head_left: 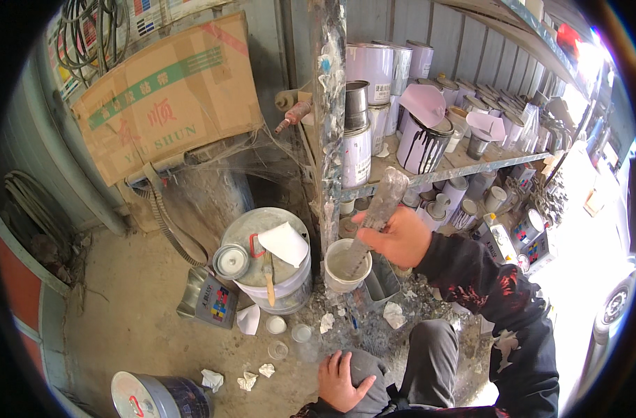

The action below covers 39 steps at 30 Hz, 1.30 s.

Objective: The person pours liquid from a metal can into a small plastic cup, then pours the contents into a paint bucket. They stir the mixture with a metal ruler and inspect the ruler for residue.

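Observation:
My right hand is closed around a flat, paint-crusted stirring stick. The stick slants down, its lower end inside a small white tub with greyish insides. I cannot make out how much the tub holds. My left hand lies on my left knee with its fingers spread, holding nothing. Just right of the tub is an open rectangular metal tin. Left of it stands a large lidded drum, bearing a paintbrush, a round tin and a white paper cone.
Paint cans crowd the metal shelf on the right, beside an upright post. Crumpled paper and small cups lie on the floor. Another drum stands lower left; a cardboard sheet leans behind.

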### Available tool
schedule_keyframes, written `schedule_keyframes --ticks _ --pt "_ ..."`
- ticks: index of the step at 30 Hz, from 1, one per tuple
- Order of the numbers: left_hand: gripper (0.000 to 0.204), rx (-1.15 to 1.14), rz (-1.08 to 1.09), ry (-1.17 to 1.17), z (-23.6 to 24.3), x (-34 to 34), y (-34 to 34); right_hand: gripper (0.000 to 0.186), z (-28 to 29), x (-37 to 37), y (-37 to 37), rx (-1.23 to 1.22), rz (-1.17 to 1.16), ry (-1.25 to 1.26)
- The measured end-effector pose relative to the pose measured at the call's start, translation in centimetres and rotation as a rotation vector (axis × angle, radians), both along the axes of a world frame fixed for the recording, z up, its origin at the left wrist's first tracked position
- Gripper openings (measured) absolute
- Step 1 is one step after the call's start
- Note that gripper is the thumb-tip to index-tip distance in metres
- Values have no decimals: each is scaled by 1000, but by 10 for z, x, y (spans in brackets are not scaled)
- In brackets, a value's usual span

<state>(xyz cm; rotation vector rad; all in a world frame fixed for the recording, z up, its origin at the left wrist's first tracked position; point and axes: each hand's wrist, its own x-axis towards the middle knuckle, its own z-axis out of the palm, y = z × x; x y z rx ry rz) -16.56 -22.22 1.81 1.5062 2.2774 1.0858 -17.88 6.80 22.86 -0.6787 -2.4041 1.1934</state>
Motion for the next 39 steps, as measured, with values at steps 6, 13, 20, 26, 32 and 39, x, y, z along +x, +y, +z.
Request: schedule_keyframes --ticks 6,13,20,26,32,39 --pt "77 47 -41 147 6 1 9 32 -3 -4 8 272 27 0" --pt "70 61 9 150 11 -3 14 32 -19 -8 14 57 58 105" --pt "69 55 22 128 11 -4 15 28 -7 -13 16 138 27 72" --pt "68 67 37 124 9 -3 14 26 5 5 12 232 30 -161" --pt "68 75 27 134 11 -2 13 33 -12 -14 4 159 61 71" --pt "68 56 31 127 13 -3 11 22 -8 -6 13 307 63 13"
